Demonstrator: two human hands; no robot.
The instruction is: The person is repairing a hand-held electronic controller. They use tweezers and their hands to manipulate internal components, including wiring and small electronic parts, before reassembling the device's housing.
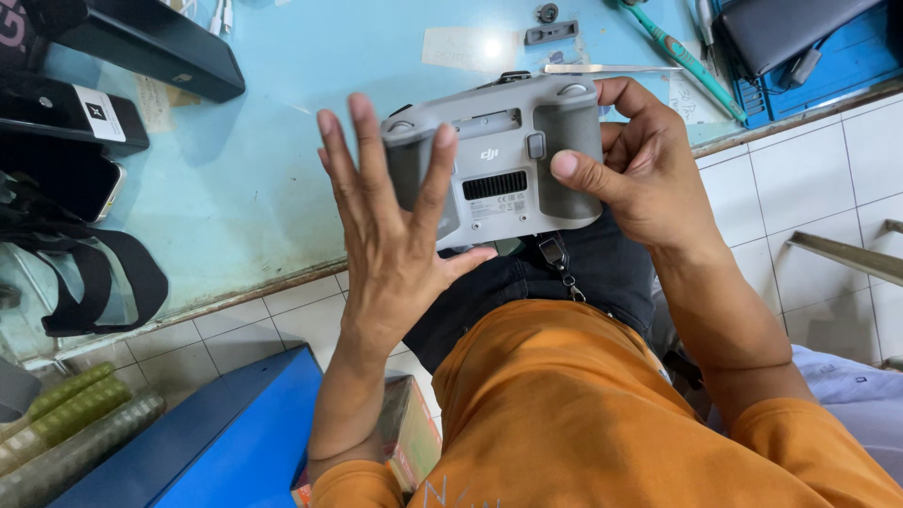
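A grey remote controller [508, 155] is held back-side up over my lap, at the edge of a light blue glass table [273, 160]. My right hand [640, 165] grips its right side, thumb laid across the darker grey grip. My left hand [390, 221] is spread flat with fingers apart, its fingers resting against the controller's left grip and its thumb under the lower edge. The controller's back shows a vent slot, a small button and a label.
On the table lie metal tweezers [602, 68], a teal toothbrush [682, 55], small grey parts [550, 33], black boxes [141, 42], a phone [66, 179] and a black strap [103, 273]. A blue box [216, 442] stands on the white tiled floor.
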